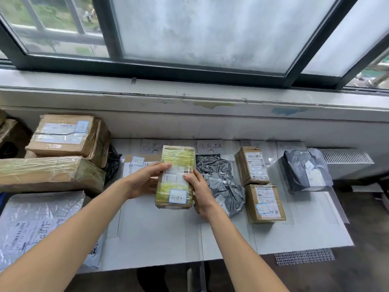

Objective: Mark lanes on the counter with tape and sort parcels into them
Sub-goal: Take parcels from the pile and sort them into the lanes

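Counter lanes [157, 232] carry handwritten headings [210, 146]; left grip [145, 182] and right grip [202, 192] clasp labelled parcel [176, 163].

Two bare forearms are seen, ending in the left hand [144, 182] and right hand [201, 194]; the nails are cut short.

Parcel sorting room, labelled parcels [254, 165], lane-marked counter [160, 234]

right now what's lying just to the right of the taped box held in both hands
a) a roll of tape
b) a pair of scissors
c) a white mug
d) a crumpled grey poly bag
D: a crumpled grey poly bag lies on the counter just right of the taped box, which the left hand and right hand hold by its sides.
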Demonstrator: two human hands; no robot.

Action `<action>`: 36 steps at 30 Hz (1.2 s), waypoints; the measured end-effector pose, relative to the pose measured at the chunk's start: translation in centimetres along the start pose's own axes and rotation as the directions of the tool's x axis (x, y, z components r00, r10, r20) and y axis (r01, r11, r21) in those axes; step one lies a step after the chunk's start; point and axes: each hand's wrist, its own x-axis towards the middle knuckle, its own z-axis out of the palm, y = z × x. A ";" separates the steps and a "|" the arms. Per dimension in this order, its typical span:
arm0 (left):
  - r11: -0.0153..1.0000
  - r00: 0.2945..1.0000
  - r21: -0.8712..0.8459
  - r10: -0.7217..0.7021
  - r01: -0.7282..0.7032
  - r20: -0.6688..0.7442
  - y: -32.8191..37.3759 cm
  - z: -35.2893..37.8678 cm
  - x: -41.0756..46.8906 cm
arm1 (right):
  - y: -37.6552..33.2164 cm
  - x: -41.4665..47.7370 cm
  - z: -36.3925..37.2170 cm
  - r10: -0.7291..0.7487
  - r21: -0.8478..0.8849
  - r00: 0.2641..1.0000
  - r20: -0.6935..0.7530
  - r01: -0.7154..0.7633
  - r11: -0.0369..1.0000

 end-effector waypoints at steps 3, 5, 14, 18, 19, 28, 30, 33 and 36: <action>1.000 1.000 0.011 0.015 -0.015 -0.010 1.3 3.2 1.2 | -1.8 -0.5 -2.9 -0.047 0.052 0.999 0.001 0.047 0.998; 0.999 0.999 0.023 0.039 -0.039 -0.012 2.0 5.6 1.9 | -3.0 -0.7 -5.1 -0.077 0.012 0.997 -0.006 0.077 0.997; 0.993 0.988 0.028 0.115 -0.113 -0.101 4.9 17.4 5.5 | -9.0 -1.3 -16.3 -0.163 0.025 0.985 0.058 0.162 0.986; 0.995 0.989 -0.003 0.098 -0.099 -0.107 5.2 22.6 7.0 | -11.0 -1.8 -21.1 -0.154 0.003 0.984 0.086 0.155 0.988; 0.995 0.990 -0.016 0.096 -0.099 -0.106 5.2 23.7 7.4 | -11.3 -1.9 -22.2 -0.149 -0.008 0.986 0.075 0.150 0.989; 0.993 0.994 0.055 0.103 -0.102 -0.019 5.8 34.7 11.8 | -12.9 -5.5 -32.8 -0.228 -0.071 0.969 -0.098 0.222 0.973; 0.994 0.996 0.071 0.084 -0.085 0.019 5.3 37.8 12.9 | -13.3 -6.7 -36.0 -0.240 -0.103 0.955 -0.175 0.224 0.969; 0.994 0.998 0.099 0.037 -0.043 0.055 4.3 42.0 14.6 | -13.1 -8.4 -40.4 -0.248 -0.136 0.932 -0.263 0.219 0.966; 0.992 0.996 0.129 -0.003 -0.008 0.086 3.5 45.6 15.8 | -12.5 -9.9 -43.6 -0.229 -0.144 0.915 -0.333 0.191 0.971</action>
